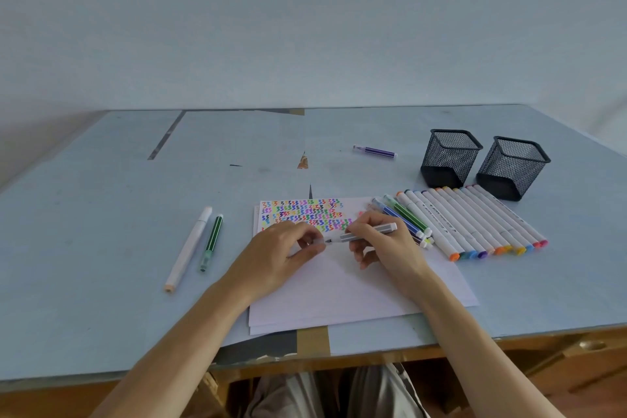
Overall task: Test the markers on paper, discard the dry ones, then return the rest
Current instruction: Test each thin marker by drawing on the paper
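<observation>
Markers: one grey-striped marker (pixel 369 233) held level over the paper (pixel 339 285), near sheet centre. Right hand (pixel 386 248) pinching the barrel between thumb and fingertips; left hand (pixel 281 254) pinching the clear cap (pixel 319 242) at the tip end, dark nib showing in the gap between cap and barrel. Cannot tell whether cap is going on or coming off. Both hands kept low over the sheet, probably so the nib reaches paper at once.

Coloured squiggles (pixel 303 212) filling the sheet's 12 o'clock edge; lower part blank, room left for further trials.

At 3 o'clock of the paper: row of white twin-tip markers (pixel 481 220) laid side by side, a few striped pens (pixel 405 217) beside them, likely a sorted group awaiting return. Two black mesh cups (pixel 448 159) at 1 o'clock, no markers visible inside.

At 9 o'clock: white pen (pixel 188 249) and green-striped pen (pixel 212 241) set well apart from the row, possibly the dry rejects. Purple pen (pixel 375 150) alone at 12 o'clock.
</observation>
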